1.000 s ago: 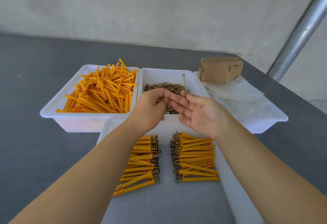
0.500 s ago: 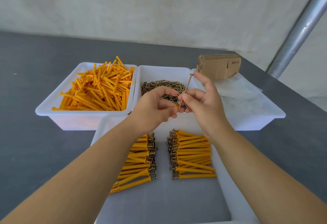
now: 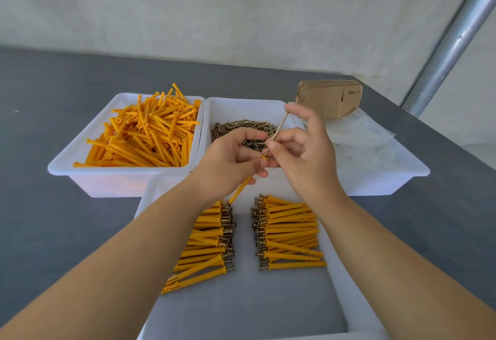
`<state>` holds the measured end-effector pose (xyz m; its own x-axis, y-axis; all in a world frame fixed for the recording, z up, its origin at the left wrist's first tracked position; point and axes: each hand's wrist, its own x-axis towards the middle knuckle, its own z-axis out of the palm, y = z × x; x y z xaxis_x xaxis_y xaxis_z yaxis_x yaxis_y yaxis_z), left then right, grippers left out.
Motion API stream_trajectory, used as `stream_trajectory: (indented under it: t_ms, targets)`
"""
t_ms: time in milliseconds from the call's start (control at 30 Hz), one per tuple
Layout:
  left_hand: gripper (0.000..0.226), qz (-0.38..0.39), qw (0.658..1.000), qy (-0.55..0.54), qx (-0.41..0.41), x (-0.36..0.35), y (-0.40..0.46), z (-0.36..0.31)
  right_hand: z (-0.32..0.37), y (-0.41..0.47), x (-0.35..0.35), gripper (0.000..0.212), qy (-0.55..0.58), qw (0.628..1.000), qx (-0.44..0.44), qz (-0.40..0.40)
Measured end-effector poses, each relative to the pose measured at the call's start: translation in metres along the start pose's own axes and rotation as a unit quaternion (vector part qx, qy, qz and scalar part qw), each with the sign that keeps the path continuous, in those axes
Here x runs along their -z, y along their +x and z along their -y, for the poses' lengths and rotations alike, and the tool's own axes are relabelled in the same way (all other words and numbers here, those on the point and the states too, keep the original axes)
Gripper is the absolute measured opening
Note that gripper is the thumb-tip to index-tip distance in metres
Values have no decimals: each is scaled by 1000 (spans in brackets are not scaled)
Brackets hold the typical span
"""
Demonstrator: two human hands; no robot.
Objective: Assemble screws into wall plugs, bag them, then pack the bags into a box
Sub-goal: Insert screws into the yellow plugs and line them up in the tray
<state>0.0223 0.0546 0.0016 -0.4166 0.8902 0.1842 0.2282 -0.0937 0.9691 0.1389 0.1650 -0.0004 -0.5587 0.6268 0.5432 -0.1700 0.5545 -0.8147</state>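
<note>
just in front of the screw tray (image 3: 214, 108), the left hand (image 3: 228, 162) pinches an orange wall plug (image 3: 243, 188); right hand (image 3: 303, 151) fingers clamp the screw (image 3: 276, 133). a tilted tip could miss the plug mouth and slip.

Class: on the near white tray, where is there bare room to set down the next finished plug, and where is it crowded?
Free patches: the strip between the left row of screw-fitted orange plugs and the right row, and the near white tray's bare floor below both rows. Crowded: under the left hand and right hand, and the white bin of loose orange plugs.
</note>
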Motion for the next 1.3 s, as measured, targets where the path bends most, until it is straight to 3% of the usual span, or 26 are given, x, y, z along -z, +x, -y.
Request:
stream_trajectory:
  t_ms: [100, 200, 333, 467, 633, 733, 867, 933, 1000, 1167, 1300]
  targets:
    - [39, -9, 1000, -10, -18, 1, 0, -2, 0, -1, 1, 17, -74, 996, 42, -4]
    - [36, -4, 1000, -12, -28, 4, -1, -4, -1, 1, 5, 23, -52, 997, 13, -49]
    - [15, 23, 999, 14, -38, 1, -2, -4, -4, 6, 17, 23, -30, 992, -29, -115]
    - [12, -8, 997, 48, -58, -9, -1, 0, -6, 10, 24, 21, -18, 985, -43, -167]
    - [14, -23, 974, 207, -91, -27, 0, 10, -9, 12, 26, 22, -9, 983, -52, -177]
    - [8, -8, 936, 333, -115, -36, -2, 14, -10, 11, 26, 21, -8, 983, -55, -175]
    - [11, 17, 855, 499, -144, -49, -3, 23, -10, 10, 26, 21, -9, 984, -56, -168]
    - [13, 41, 810, 559, -174, -55, -2, 27, -10, 9, 25, 21, -16, 985, -58, -162]
    - [14, 48, 786, 587, -189, -58, 1, 31, -11, 8, 24, 19, -23, 986, -64, -154]
    - [12, 43, 798, 562, -212, -55, 5, 34, -12, 7, 22, 17, -42, 988, -72, -132]
    - [3, -13, 821, 504, -268, -50, 2, 24, -12, 7, 19, 19, -51, 990, -75, -107]
